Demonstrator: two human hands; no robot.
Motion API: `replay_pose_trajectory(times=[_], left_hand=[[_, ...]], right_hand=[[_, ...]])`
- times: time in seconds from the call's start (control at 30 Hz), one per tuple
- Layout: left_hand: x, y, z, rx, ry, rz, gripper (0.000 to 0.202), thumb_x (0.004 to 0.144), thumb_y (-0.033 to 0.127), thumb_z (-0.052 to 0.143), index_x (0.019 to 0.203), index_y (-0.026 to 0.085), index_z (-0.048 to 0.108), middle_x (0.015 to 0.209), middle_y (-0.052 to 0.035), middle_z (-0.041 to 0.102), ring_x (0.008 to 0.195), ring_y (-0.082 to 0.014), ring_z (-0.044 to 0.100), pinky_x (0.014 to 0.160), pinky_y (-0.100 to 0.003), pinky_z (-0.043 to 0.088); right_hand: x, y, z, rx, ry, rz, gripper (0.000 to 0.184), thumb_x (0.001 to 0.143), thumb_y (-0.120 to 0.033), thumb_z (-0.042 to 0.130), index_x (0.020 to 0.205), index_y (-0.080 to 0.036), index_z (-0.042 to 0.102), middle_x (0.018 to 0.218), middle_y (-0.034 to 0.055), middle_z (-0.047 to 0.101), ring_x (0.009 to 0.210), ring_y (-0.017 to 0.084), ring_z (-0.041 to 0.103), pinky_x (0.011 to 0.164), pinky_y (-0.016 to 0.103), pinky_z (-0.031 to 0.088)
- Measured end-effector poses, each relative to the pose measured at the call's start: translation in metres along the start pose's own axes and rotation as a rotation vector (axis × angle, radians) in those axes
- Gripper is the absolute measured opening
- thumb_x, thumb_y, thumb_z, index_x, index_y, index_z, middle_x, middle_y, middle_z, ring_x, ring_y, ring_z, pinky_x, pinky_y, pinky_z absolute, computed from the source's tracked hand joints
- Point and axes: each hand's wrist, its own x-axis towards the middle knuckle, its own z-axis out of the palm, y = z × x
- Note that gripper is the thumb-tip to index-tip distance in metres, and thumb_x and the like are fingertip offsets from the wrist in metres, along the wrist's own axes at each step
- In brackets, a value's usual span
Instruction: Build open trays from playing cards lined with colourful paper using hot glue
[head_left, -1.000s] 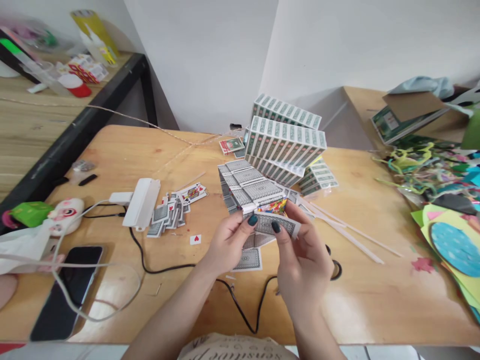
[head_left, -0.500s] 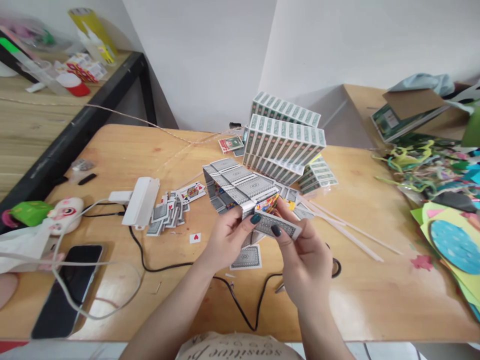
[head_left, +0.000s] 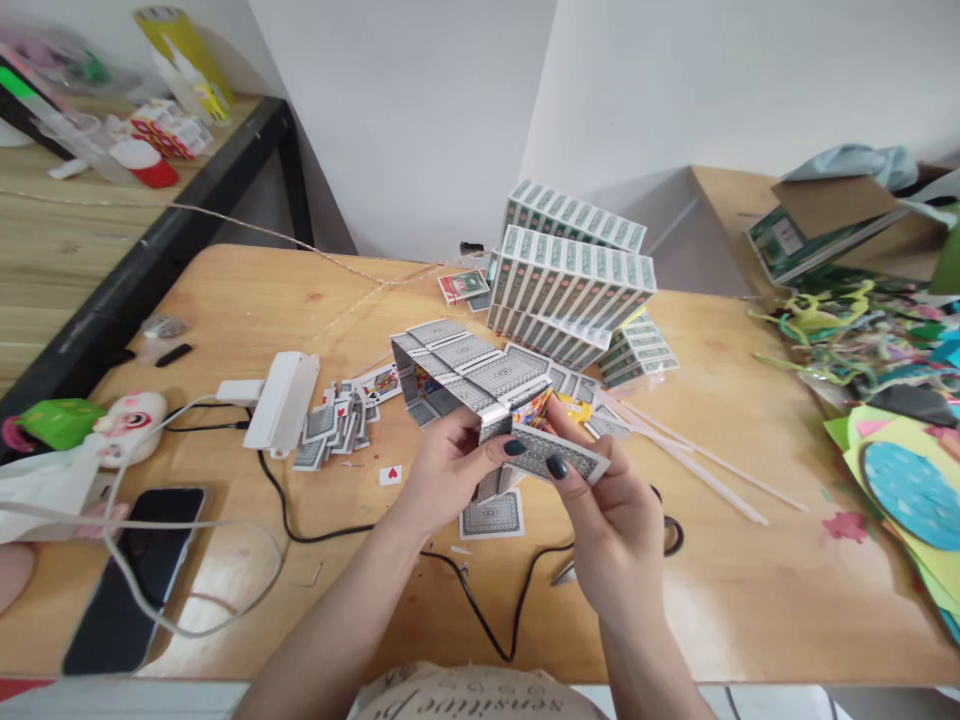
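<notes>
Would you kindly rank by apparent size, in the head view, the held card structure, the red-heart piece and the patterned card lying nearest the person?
1. Card structure, clearly largest
2. Patterned card
3. Red-heart piece, clearly smallest

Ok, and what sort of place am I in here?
Probably a craft workspace: there's a structure of joined playing cards, a heap of small loose cards and a pile of colourful scraps. Home or workshop, I can't tell.

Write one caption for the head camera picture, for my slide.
Both hands hold a structure of joined playing cards over a wooden table, with green-and-white boxes stacked behind it.
</notes>
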Motion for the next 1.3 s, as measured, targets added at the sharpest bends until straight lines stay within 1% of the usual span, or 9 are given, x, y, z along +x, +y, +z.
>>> replay_pose_trajectory(times=[0.2, 0.33, 0.4, 0.57, 0.7, 0.8, 0.97, 1.2, 1.3], left_hand=[[0.001, 0.002, -0.001, 0.016, 0.024, -0.008, 0.033, 0.065, 0.034, 0.077, 0.091, 0.016, 0.067, 0.087, -0.0048, 0.071, 0.087, -0.0210, 0.065, 0.081, -0.032, 0.051], [-0.001, 0.001, 0.000, 0.036, 0.016, 0.008, 0.033, 0.071, 0.040, 0.072, 0.092, 0.015, 0.068, 0.088, -0.0050, 0.071, 0.089, -0.0211, 0.064, 0.081, -0.031, 0.050], [-0.003, 0.001, 0.003, 0.039, 0.002, 0.013, 0.034, 0.076, 0.044, 0.066, 0.094, 0.016, 0.068, 0.089, -0.0048, 0.070, 0.088, -0.0202, 0.063, 0.080, -0.030, 0.050], [-0.008, -0.001, 0.011, -0.032, 0.005, -0.008, 0.040, 0.081, 0.053, 0.055, 0.094, 0.017, 0.067, 0.089, -0.0056, 0.069, 0.089, -0.0201, 0.061, 0.084, -0.032, 0.048], [-0.008, -0.008, 0.013, -0.025, 0.036, -0.049, 0.045, 0.079, 0.057, 0.055, 0.093, 0.016, 0.066, 0.079, -0.0044, 0.065, 0.077, -0.0173, 0.058, 0.073, -0.029, 0.048], [-0.008, -0.012, 0.015, 0.003, 0.046, -0.032, 0.045, 0.079, 0.057, 0.055, 0.089, 0.015, 0.066, 0.074, -0.0021, 0.061, 0.070, -0.0142, 0.052, 0.067, -0.026, 0.045], [-0.009, -0.001, 0.022, 0.013, 0.057, 0.022, 0.044, 0.078, 0.059, 0.055, 0.078, 0.016, 0.065, 0.067, -0.0001, 0.055, 0.063, -0.0123, 0.045, 0.062, -0.024, 0.041], [-0.010, 0.010, 0.026, 0.027, 0.105, 0.019, 0.046, 0.073, 0.061, 0.059, 0.060, 0.017, 0.055, 0.053, 0.0036, 0.042, 0.055, -0.0110, 0.040, 0.057, -0.023, 0.039], [-0.009, 0.004, 0.026, 0.019, 0.112, 0.035, 0.045, 0.076, 0.059, 0.057, 0.062, 0.016, 0.057, 0.058, 0.0023, 0.048, 0.059, -0.0112, 0.043, 0.060, -0.024, 0.040]], right_hand=[[0.001, 0.005, 0.001, 0.028, -0.005, 0.012, 0.008, 0.087, -0.025, 0.055, 0.091, -0.020, 0.058, 0.126, 0.0121, 0.061, 0.113, 0.025, 0.059, 0.090, 0.045, 0.051], [0.000, 0.009, 0.003, 0.017, 0.000, -0.002, 0.015, 0.087, -0.026, 0.055, 0.100, -0.019, 0.057, 0.129, 0.0144, 0.058, 0.115, 0.025, 0.058, 0.093, 0.046, 0.049], [-0.001, 0.010, 0.005, -0.036, 0.043, -0.027, 0.008, 0.085, -0.025, 0.057, 0.092, -0.020, 0.057, 0.130, 0.0146, 0.057, 0.116, 0.026, 0.057, 0.093, 0.047, 0.049], [-0.002, 0.008, 0.011, -0.360, 0.179, -0.225, 0.011, 0.076, -0.021, 0.068, 0.075, -0.020, 0.057, 0.126, 0.0120, 0.059, 0.114, 0.027, 0.057, 0.094, 0.050, 0.049], [-0.005, 0.004, 0.018, -0.514, 0.219, -0.364, 0.014, 0.078, -0.014, 0.064, 0.071, -0.022, 0.054, 0.117, 0.0097, 0.065, 0.106, 0.025, 0.063, 0.088, 0.046, 0.053], [-0.010, 0.004, 0.024, -0.636, 0.219, -0.434, 0.009, 0.082, -0.012, 0.058, 0.085, -0.021, 0.058, 0.114, 0.0121, 0.067, 0.106, 0.024, 0.064, 0.083, 0.038, 0.056], [-0.017, 0.004, 0.032, -0.850, 0.248, -0.513, 0.039, 0.086, -0.010, 0.050, 0.124, -0.016, 0.052, 0.103, 0.0121, 0.072, 0.085, 0.020, 0.071, 0.067, 0.026, 0.058], [-0.021, 0.005, 0.036, -0.934, 0.300, -0.596, 0.033, 0.088, -0.010, 0.047, 0.118, -0.022, 0.054, 0.098, 0.0071, 0.074, 0.074, 0.018, 0.072, 0.061, 0.025, 0.056], [-0.020, 0.004, 0.034, -0.908, 0.312, -0.561, 0.024, 0.089, -0.014, 0.049, 0.109, -0.024, 0.059, 0.093, 0.0046, 0.075, 0.064, 0.016, 0.071, 0.052, 0.023, 0.052]])
